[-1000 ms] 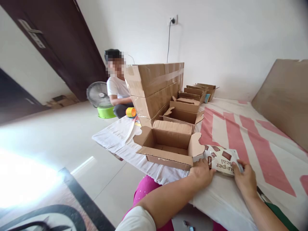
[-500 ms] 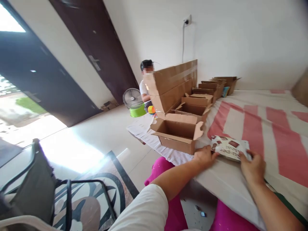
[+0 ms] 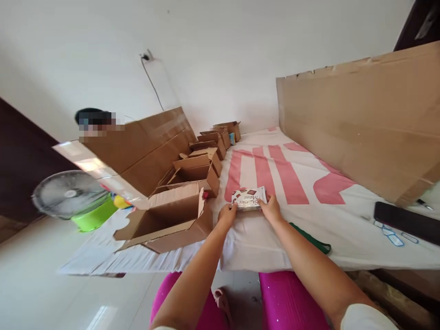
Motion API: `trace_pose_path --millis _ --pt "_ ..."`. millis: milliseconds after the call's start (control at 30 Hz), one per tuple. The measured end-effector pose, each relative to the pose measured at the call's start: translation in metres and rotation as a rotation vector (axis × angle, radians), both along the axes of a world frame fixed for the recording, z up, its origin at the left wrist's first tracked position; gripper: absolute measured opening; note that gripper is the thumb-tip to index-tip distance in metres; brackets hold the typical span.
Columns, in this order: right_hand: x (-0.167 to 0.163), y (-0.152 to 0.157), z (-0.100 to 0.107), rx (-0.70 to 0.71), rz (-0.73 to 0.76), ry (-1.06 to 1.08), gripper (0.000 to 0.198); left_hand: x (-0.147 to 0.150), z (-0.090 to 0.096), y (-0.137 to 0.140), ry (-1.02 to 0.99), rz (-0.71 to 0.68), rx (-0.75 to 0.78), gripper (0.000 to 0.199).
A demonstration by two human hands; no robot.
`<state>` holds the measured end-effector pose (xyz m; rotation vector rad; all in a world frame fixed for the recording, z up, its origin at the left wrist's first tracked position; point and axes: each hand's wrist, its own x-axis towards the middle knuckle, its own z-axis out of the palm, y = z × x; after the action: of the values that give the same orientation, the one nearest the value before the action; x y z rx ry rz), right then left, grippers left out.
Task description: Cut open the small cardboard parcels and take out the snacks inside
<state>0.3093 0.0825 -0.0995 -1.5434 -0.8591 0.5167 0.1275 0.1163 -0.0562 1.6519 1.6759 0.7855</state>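
Packet: a flat, glossy white packet (image 3: 249,198) printed with brown squares and the words "Super Meal", lying on the table between the two hands, right of the nearest box
Left hand: the bare left hand (image 3: 227,214) grips the packet's near left corner, fingers curled
Right hand: the bare right hand (image 3: 271,209) grips the packet's right end, thumb near the top face
Tablecloth: a wrinkled white cloth with large faded-red printed shapes (image 3: 288,176) under the packet
Nearest box: an oblong brown cardboard box (image 3: 190,236) with its flaps spread open, just left of the left hand
Box row: more open brown cardboard boxes (image 3: 199,173) running back behind it towards the white wall (image 3: 220,59)
Stack: tall, taped brown cardboard boxes (image 3: 151,149) along the row's left side; the top of another person's head (image 3: 91,117) shows behind
Right side: a broad upright brown cardboard sheet (image 3: 357,119); in front of it, a long flat black object (image 3: 405,221) near small blue-edged white labels (image 3: 392,237)
Near the right forearm: a narrow dark-green fabric item (image 3: 311,239)
Far left: a round grey fan (image 3: 70,195) beside a bright-green plastic tub (image 3: 94,219)
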Motion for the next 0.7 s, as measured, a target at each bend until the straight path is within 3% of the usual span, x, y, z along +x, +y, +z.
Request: trace_pose_path --millis 133,333,500,700 --pt "-0.002 0.002 -0.001 0.022 0.011 0.089 0.04 0.013 -0.007 0.021 -0.332 0.04 0.008 0.028" --pt "-0.001 0.001 0.003 0.168 0.04 0.181 0.049 0.015 -0.016 0.021 -0.727 -0.029 0.114 0.04" --pt "-0.009 0.001 0.002 0.24 0.069 0.28 0.048 0.006 -0.02 0.027 -0.882 -0.069 0.147 0.043" --pt "-0.006 -0.003 0.005 0.231 0.117 0.311 0.044 0.009 -0.023 0.029 -0.946 -0.097 0.1 0.043"
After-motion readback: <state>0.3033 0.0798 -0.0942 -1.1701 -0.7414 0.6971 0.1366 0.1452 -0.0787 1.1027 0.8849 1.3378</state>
